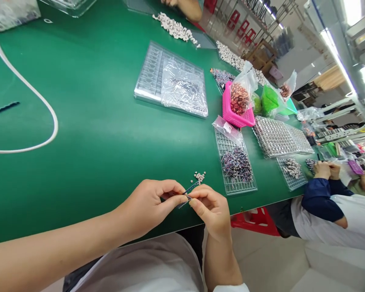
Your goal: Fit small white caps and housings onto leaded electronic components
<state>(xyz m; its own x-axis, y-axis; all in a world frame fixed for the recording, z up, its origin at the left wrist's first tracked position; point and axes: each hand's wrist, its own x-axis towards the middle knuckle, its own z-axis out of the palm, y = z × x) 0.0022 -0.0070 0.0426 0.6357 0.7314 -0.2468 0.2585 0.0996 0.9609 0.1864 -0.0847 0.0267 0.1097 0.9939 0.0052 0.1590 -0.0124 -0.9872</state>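
Note:
Near the table's front edge, my left hand [158, 202] pinches a thin dark blue strip [191, 187] between thumb and fingers. My right hand [211, 207] meets it from the right, its thumb and fingertips closed at the strip; whatever small piece they hold is too small to name. The strip slants up to the right, with its lower end showing under the fingertips. Just beyond the fingers lies a small pile of pale round pieces [199, 177]. A clear tray [239, 187] to the right holds many thin-legged dark parts [237, 164].
Stacked clear trays [144, 96] with a plastic bag [182, 87] stand on the green table [109, 134]. A pink basket [237, 119] holds bagged reddish parts. A white cable [45, 99] curves at left. Another person's hands [325, 169] are at far right.

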